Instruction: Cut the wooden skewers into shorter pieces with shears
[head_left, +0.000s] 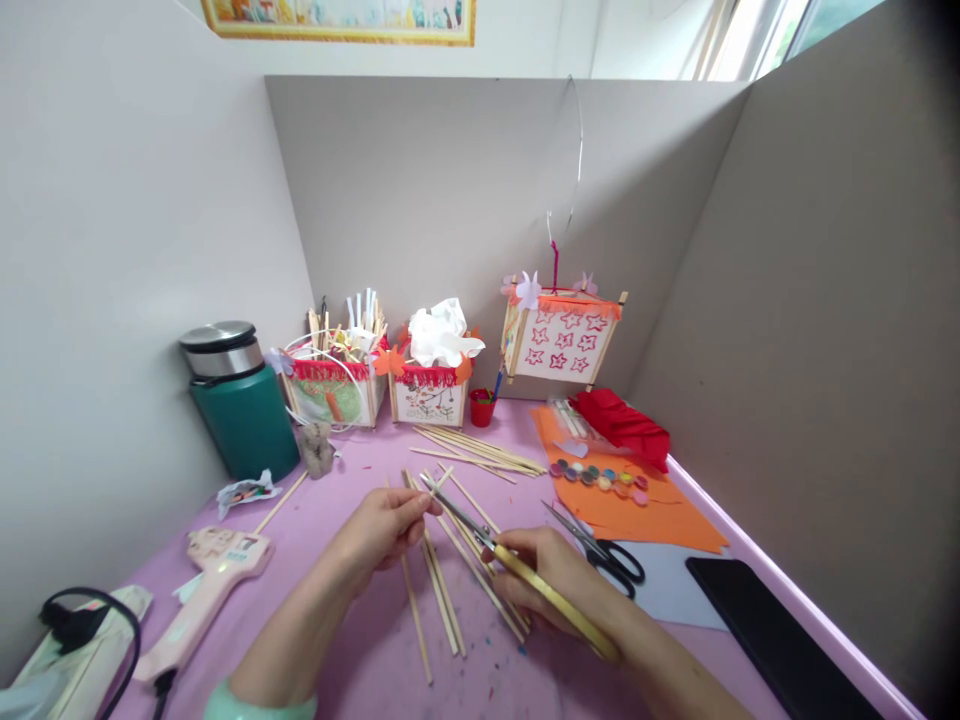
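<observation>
My right hand [544,575] is wrapped around long yellow-handled scissors [555,595], whose narrow metal blades point up and to the left. At the blade tips, my left hand [394,525] has its thumb and finger pressed together; whatever they pinch is too small to make out. Beneath both hands, several thin wooden sticks [442,590] lie spread on the purple tabletop [360,640]. A further bundle of sticks [480,450] lies farther back. Black-handled scissors [600,550] rest to the right of my right hand.
On the left stand a green bottle [244,420], a pink glue gun [214,590] and a power strip [82,650]. Decorated boxes [431,395] and a hanging lantern [566,340] are at the back. Orange paper [645,515], paint pots [600,478] and a black phone [772,635] lie right.
</observation>
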